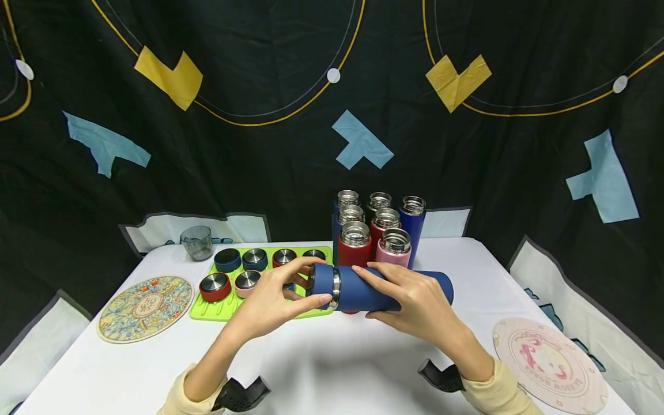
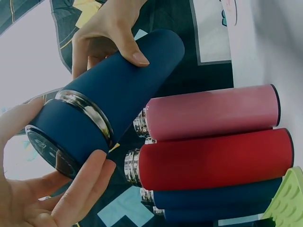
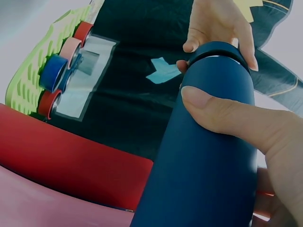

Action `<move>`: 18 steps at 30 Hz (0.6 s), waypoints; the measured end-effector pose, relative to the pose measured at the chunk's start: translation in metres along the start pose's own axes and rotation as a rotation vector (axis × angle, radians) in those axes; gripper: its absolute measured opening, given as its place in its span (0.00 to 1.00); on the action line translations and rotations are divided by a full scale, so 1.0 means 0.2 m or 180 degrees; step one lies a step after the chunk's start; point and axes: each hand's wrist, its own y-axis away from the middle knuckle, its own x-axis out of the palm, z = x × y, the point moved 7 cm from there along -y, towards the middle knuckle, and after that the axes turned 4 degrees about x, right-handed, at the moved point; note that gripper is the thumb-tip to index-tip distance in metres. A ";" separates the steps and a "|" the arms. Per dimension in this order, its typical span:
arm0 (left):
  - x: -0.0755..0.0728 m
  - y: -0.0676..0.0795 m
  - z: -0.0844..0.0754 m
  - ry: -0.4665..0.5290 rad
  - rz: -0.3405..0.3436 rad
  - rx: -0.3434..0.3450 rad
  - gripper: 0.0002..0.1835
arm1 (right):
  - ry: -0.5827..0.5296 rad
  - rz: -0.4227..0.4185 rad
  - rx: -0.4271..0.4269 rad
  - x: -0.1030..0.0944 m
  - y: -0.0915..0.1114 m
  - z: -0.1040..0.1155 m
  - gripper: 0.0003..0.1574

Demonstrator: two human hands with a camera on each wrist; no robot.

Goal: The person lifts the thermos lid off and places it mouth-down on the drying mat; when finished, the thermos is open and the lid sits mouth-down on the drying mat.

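Note:
A dark blue thermos flask [image 1: 353, 290] is held sideways above the table, its lidded end pointing left. My left hand [image 1: 272, 300] grips the blue lid [image 2: 66, 128] between thumb and fingers. A shiny steel band [image 2: 87, 111] shows where lid and body meet. My right hand [image 1: 415, 297] grips the flask's body, thumb [image 3: 218, 113] along the near side in the right wrist view. Just behind the flask stand several lidless flasks, among them a red one [image 1: 354, 249] and a pink one [image 1: 393, 249], with steel necks upward.
A green tray [image 1: 207, 311] at left carries several steel-topped lids, including a red lid [image 1: 215, 286] and a dark blue lid [image 1: 227, 260]. A glass cup [image 1: 197, 243] stands behind it. Round mats lie at left [image 1: 145, 308] and right [image 1: 550, 363]. Dark cloth hangs behind the table.

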 end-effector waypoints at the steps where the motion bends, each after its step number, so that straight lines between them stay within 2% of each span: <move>1: -0.01 0.00 0.00 0.0006 -0.0010 -0.0014 0.30 | 0.0009 -0.0007 0.0003 0.00 0.00 0.00 0.58; 7: -0.04 0.00 0.00 0.0015 -0.0058 0.0006 0.31 | -0.0117 -0.0028 0.0117 -0.03 0.00 -0.03 0.57; 15: -0.12 0.01 0.00 -0.0252 -0.0266 0.0207 0.36 | -0.0822 -0.0195 0.0436 -0.14 0.02 -0.12 0.58; 18: -0.13 0.01 0.01 -0.0296 -0.0302 0.0224 0.37 | -0.0948 -0.0316 0.0588 -0.19 0.03 -0.17 0.59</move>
